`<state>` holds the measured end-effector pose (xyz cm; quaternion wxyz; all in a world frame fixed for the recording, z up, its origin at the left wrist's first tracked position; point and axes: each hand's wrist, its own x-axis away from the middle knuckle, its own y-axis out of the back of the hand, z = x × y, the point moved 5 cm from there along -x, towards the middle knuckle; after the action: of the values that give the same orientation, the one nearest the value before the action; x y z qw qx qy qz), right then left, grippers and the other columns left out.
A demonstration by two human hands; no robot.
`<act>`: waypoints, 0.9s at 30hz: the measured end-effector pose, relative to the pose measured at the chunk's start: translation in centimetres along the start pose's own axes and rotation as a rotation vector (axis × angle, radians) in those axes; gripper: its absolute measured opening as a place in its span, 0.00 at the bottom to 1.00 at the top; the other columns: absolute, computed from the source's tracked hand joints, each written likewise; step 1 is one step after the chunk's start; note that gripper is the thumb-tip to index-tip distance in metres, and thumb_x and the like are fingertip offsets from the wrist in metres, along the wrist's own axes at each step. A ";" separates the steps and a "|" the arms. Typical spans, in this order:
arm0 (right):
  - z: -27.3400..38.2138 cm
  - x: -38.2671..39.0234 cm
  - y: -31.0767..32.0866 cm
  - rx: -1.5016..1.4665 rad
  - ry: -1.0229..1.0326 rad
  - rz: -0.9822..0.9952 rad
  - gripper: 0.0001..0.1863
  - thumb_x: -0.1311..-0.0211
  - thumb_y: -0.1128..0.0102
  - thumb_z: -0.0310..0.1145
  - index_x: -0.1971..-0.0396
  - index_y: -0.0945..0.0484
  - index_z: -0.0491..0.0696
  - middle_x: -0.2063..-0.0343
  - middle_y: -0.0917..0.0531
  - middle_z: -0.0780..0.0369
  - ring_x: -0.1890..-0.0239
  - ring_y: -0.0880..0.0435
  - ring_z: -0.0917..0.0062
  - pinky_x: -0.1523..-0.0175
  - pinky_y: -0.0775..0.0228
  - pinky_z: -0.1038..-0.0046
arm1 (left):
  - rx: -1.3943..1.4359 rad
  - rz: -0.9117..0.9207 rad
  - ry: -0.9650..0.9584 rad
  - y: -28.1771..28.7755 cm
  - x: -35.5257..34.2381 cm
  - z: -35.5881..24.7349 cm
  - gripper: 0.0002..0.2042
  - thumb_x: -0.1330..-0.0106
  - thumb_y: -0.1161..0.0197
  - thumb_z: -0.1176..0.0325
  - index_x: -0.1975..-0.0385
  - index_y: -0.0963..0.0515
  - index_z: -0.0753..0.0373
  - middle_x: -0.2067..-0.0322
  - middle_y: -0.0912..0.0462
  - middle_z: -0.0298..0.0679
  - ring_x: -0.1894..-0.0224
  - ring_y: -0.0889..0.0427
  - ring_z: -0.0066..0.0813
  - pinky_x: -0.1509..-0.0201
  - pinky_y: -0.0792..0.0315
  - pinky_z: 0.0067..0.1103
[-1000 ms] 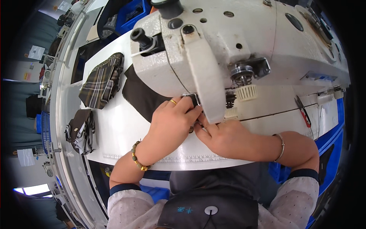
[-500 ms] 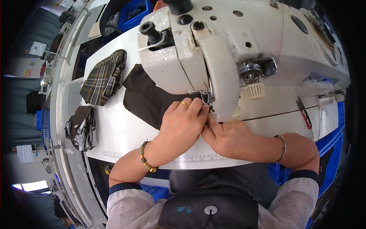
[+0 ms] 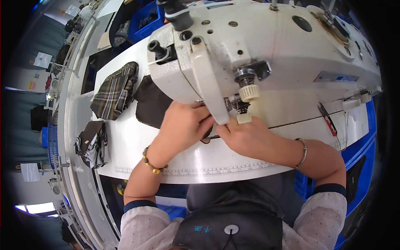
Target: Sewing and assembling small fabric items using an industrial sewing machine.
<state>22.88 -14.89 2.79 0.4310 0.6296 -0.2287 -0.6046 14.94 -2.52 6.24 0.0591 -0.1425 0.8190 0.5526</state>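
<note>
A dark brown fabric piece [image 3: 151, 104] lies under the head of a white sewing machine [image 3: 221, 58]. My left hand [image 3: 183, 127] is closed on the fabric, its fingertips partly behind the machine's white lever [image 3: 210, 87]. A small dark flap of cloth shows below my left thumb. My right hand [image 3: 248, 137] has its fingers curled, with thumb and forefinger pinched at the fabric's edge beside the lever. The needle and the right fingertips are hidden.
Folded plaid fabric pieces [image 3: 116, 91] and a smaller dark and grey stack [image 3: 92, 143] lie at the left. Red-handled thread snips [image 3: 328, 120] rest at the right. A ruler strip [image 3: 200, 171] runs along the front edge. Blue bins [image 3: 146, 18] stand beyond the table.
My hands have drawn apart, the left shifting left and the right slightly to the right. Now the lever stands between them. The view has shifted, so the machine appears further left.
</note>
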 end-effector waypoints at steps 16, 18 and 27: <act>-0.9 0.4 0.3 -0.312 -0.202 0.162 0.18 0.45 0.31 0.48 0.75 0.22 0.48 0.68 0.14 0.60 0.81 0.18 0.66 0.77 0.30 0.65 | -0.464 0.210 0.064 1.7 1.2 -1.0 0.21 0.49 0.25 0.53 0.64 0.20 0.61 0.71 0.16 0.39 0.66 0.15 0.34 0.66 0.23 0.27; -1.0 0.4 0.0 -0.379 -0.269 0.235 0.15 0.46 0.30 0.44 0.75 0.22 0.48 0.64 0.14 0.62 0.79 0.17 0.66 0.75 0.30 0.65 | -0.031 0.192 0.175 0.7 1.6 1.4 0.20 0.52 0.22 0.59 0.65 0.21 0.61 0.71 0.17 0.38 0.61 0.17 0.35 0.60 0.24 0.27; -1.4 0.7 -0.4 -0.830 -0.509 0.288 0.09 0.50 0.29 0.34 0.77 0.21 0.49 0.70 0.17 0.67 0.73 0.18 0.71 0.67 0.30 0.66 | 0.462 0.286 0.176 0.5 2.4 2.3 0.16 0.53 0.22 0.71 0.65 0.20 0.63 0.75 0.23 0.37 0.71 0.21 0.32 0.65 0.27 0.25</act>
<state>24.19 -14.85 1.92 0.6543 0.2001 -0.1514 -0.7134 12.35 -0.66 5.15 -0.0598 -0.0555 0.9371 0.3395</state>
